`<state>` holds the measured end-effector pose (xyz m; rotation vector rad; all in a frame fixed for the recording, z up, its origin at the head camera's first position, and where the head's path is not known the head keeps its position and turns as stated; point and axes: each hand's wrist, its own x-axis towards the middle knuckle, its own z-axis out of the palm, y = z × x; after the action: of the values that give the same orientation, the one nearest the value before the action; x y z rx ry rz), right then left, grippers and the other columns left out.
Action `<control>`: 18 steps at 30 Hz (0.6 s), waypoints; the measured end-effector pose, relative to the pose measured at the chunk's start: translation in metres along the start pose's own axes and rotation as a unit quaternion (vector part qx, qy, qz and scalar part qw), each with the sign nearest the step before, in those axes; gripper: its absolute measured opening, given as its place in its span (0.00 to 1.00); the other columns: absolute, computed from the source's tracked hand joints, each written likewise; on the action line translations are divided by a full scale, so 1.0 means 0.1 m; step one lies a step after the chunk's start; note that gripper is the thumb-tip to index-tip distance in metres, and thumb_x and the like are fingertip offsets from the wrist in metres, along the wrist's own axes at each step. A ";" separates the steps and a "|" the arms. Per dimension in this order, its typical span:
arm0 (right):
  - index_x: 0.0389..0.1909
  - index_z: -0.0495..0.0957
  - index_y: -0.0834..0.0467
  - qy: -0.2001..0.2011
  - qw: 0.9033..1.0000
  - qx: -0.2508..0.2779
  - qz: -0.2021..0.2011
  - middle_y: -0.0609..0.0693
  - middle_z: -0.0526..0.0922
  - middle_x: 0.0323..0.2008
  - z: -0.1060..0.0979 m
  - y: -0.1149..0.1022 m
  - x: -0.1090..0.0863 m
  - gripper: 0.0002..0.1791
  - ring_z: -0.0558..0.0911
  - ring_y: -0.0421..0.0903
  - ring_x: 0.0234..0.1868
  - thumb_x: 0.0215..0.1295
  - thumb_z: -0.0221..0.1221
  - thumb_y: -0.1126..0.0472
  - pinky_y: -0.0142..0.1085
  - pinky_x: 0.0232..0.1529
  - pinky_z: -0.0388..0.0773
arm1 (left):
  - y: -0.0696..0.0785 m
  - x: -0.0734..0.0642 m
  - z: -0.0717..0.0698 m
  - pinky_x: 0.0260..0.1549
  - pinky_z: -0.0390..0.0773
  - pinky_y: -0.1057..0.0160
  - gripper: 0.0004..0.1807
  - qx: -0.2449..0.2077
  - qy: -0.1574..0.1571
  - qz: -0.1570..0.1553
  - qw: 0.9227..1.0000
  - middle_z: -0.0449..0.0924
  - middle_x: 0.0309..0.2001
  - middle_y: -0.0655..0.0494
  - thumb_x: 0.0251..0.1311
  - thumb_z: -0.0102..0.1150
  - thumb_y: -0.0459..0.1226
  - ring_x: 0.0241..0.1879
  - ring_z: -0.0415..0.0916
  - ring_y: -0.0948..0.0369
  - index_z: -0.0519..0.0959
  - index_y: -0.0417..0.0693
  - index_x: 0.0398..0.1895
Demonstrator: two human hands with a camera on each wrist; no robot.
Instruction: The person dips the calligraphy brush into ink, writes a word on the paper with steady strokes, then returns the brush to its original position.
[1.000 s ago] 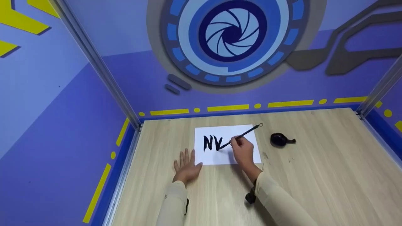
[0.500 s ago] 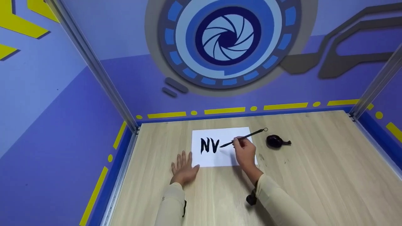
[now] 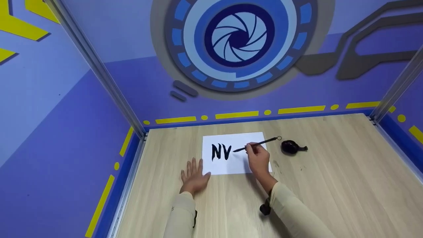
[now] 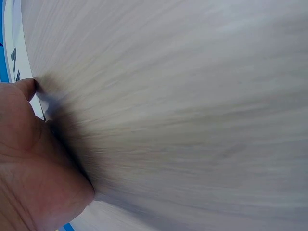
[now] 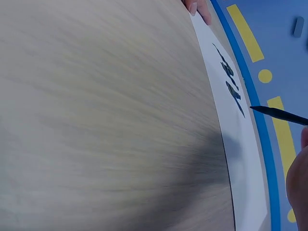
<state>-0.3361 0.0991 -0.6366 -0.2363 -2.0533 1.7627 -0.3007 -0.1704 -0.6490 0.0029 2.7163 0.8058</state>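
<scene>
Holding a slim black calligraphy brush over a white sheet of paper, a person's right hand pinches the shaft between thumb and fingers at a wood-grain tabletop. The left hand lies flat with fingers spread at the sheet's near-left corner, its thumb at the edge, apparently steadying the page. Two bold black letters, N and V, stand on the left half of the sheet, with bare paper to their right.

The brush is over the right half of the page. Its long axis slants low across the sheet, bristle tip pointing left and a little toward the person, just beside the V; the end with the hanging loop points right and slightly away. Seen from the right wrist, the tip appears lifted clear of the surface. Brush lettering seems to be in hand, between strokes; another mark would call for lowering the tip onto blank paper without smearing the V. A glossy black dish, its short handle facing right, sits near the sheet's right edge.
</scene>
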 end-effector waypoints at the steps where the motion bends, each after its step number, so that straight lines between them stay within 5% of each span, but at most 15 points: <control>1: 0.41 0.88 0.60 -0.001 1.000 -0.004 0.001 0.57 0.91 0.39 0.00 0.00 0.00 0.08 0.87 0.43 0.38 0.75 0.65 0.59 0.26 0.38 0.82 | 0.00 0.00 0.00 0.82 0.24 0.30 0.42 0.001 -0.001 0.000 1.000 0.27 0.90 0.46 0.80 0.42 0.57 0.89 0.21 0.42 0.43 0.55 0.90; 18: 0.47 0.90 0.57 0.004 0.998 -0.058 -0.010 0.55 0.92 0.42 0.03 0.01 -0.03 0.10 0.85 0.42 0.40 0.75 0.66 0.57 0.26 0.41 0.80 | -0.01 -0.01 0.00 0.82 0.27 0.29 0.42 0.008 0.000 0.003 1.000 0.28 0.90 0.45 0.81 0.41 0.58 0.89 0.22 0.42 0.43 0.55 0.90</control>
<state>-0.3349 0.0959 -0.6382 -0.2567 -2.1466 1.6299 -0.2999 -0.1718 -0.6494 0.0151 2.7238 0.7863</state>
